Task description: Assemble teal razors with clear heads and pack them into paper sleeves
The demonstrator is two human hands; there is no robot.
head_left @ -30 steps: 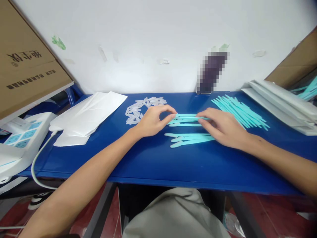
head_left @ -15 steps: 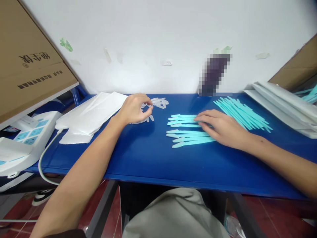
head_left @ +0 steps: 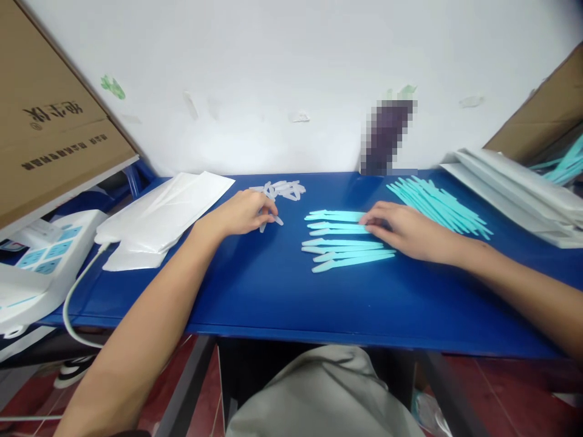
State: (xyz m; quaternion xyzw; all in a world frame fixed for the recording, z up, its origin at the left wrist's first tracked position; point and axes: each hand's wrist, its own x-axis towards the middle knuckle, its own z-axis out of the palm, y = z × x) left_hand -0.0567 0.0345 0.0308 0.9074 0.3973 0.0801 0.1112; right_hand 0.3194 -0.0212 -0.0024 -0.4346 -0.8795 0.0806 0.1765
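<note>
My left hand (head_left: 248, 212) is pinched on a small clear plastic blade cap (head_left: 278, 220) at the near side of a loose pile of such caps (head_left: 285, 189). Part of that pile is hidden behind the fingers. On the blue table, several teal eyebrow razors (head_left: 344, 245) lie side by side, their pale blade ends pointing left. My right hand (head_left: 396, 227) is closed with thumb and fingertips on the handle of one upper razor (head_left: 339, 229). Beyond that hand, more teal razors (head_left: 439, 203) lie in a fanned heap.
White plastic bags (head_left: 168, 212) lie on the left, beside a white power strip (head_left: 59, 255) with a cable. A cardboard box (head_left: 59, 115) stands at far left. Pale flat packs (head_left: 514, 194) lie at right. A white wall (head_left: 255, 73) closes off the back.
My left hand has come down and nearer, and its thumb and fingers have closed on a cap. My right fingers have drawn closer together on a razor handle. The view has shifted slightly.
</note>
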